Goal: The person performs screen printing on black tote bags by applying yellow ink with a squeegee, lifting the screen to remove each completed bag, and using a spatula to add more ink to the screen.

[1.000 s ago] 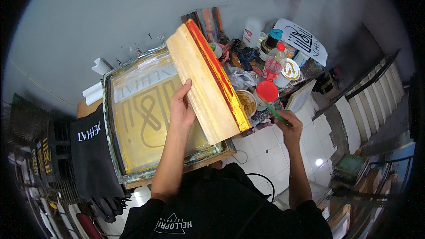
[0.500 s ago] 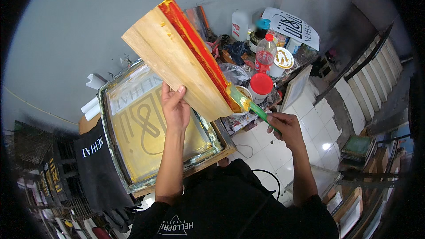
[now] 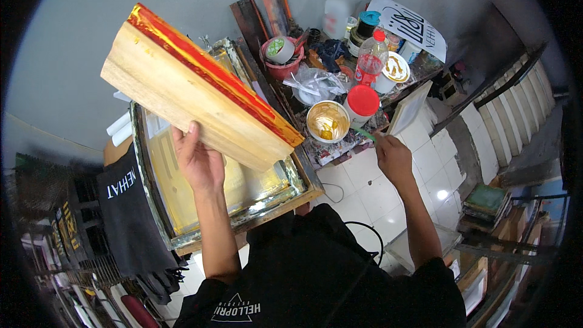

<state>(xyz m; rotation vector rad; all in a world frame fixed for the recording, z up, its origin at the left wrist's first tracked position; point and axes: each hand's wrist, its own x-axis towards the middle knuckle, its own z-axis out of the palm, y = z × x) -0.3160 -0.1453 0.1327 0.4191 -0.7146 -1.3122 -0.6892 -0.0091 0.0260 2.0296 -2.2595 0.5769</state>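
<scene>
My left hand (image 3: 197, 161) grips a long wooden squeegee (image 3: 188, 103) by its lower edge. The squeegee is raised and tilted over a screen printing frame (image 3: 176, 246), and its red blade (image 3: 206, 67) carries yellow ink streaks. My right hand (image 3: 395, 158) is closed around a green spatula (image 3: 364, 133). The spatula points toward a white tub (image 3: 311, 123) with yellow ink inside; I cannot make out its far end at the tub's right rim. Yellow-stained mesh (image 3: 176, 176) shows in the frame, partly covered by the squeegee and my left arm.
A cluttered side table holds a red-lidded jar (image 3: 362, 101), a clear bottle with a red cap (image 3: 371, 61), a pink bucket (image 3: 283, 70) and a white tub lid smeared with ink (image 3: 396, 68). Black shirts (image 3: 136, 225) hang at the left. Stairs (image 3: 504, 103) stand at the right.
The squeegee has moved left, away from the spatula. The spatula has come off the blade's lower end and is now at the ink tub. More of the side table shows.
</scene>
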